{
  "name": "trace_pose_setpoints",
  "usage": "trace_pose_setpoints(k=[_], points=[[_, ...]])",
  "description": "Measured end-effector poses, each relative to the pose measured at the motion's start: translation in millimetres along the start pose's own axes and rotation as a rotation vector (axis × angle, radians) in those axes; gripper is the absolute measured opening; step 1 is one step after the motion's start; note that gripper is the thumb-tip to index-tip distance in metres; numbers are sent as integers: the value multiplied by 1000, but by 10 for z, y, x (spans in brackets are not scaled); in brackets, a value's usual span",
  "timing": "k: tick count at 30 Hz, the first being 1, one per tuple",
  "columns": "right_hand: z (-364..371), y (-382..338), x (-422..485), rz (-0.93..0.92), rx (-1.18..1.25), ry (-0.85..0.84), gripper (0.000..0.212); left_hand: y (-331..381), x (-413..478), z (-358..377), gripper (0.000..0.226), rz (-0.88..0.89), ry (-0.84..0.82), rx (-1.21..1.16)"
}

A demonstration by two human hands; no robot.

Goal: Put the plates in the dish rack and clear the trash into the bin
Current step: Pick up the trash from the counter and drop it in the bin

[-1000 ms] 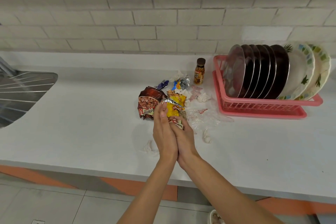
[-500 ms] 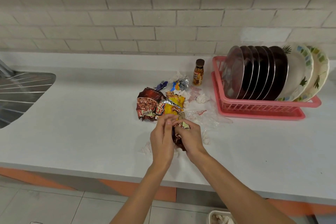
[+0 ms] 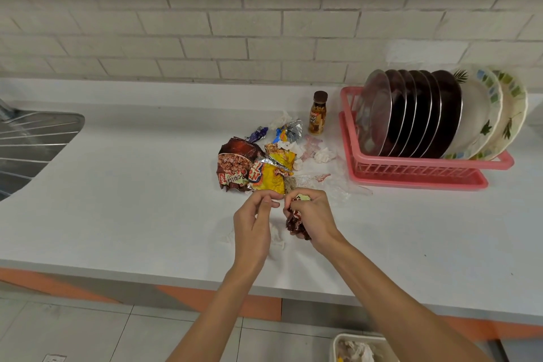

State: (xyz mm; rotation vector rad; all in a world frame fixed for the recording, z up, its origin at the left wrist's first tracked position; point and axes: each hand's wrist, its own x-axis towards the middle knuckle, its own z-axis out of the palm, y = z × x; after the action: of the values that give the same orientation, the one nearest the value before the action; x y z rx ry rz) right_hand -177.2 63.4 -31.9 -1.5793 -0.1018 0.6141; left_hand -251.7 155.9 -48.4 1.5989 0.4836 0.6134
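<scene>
My right hand [image 3: 313, 217] grips a crumpled dark red wrapper [image 3: 295, 223] above the white counter. My left hand [image 3: 254, 222] hovers beside it, fingers curled with thumb and forefinger pinched together, and I see nothing held in it. Just beyond both hands lies a trash pile: a yellow snack bag [image 3: 269, 175], a brown snack bag [image 3: 235, 161], foil scraps [image 3: 289, 132], white tissues [image 3: 323, 154] and clear plastic [image 3: 338, 185]. The pink dish rack [image 3: 417, 167] at the right holds several dark plates [image 3: 417, 114] and two patterned plates [image 3: 496, 117]. The bin [image 3: 363, 350] sits on the floor, lower right.
A small brown bottle [image 3: 318, 113] stands between the trash pile and the rack. A steel sink drainboard [image 3: 29, 144] lies at the far left. Crumpled white tissue [image 3: 276, 236] lies on the counter under my hands. A tiled wall runs behind the counter.
My hands have drawn back from the trash pile toward the counter edge and separated. The right hand has bunched up the dark red wrapper; the left has let go.
</scene>
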Motion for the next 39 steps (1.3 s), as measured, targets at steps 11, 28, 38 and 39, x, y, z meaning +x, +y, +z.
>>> trace_pose_setpoints(k=[11, 28, 38, 39], points=[[-2, 26, -35, 28, 16, -56, 25, -25, -11, -34, 26, 10, -31, 25], [-84, 197, -44, 232, 193, -101, 48, -14, -95, 121, 24, 120, -107, 90], [-85, 109, -89, 73, 174, -55, 25, -146, 117, 22, 15, 162, -45, 171], [-109, 122, -65, 65, 153, -45, 24, -189, 181, -41, 14, 167, -57, 219]])
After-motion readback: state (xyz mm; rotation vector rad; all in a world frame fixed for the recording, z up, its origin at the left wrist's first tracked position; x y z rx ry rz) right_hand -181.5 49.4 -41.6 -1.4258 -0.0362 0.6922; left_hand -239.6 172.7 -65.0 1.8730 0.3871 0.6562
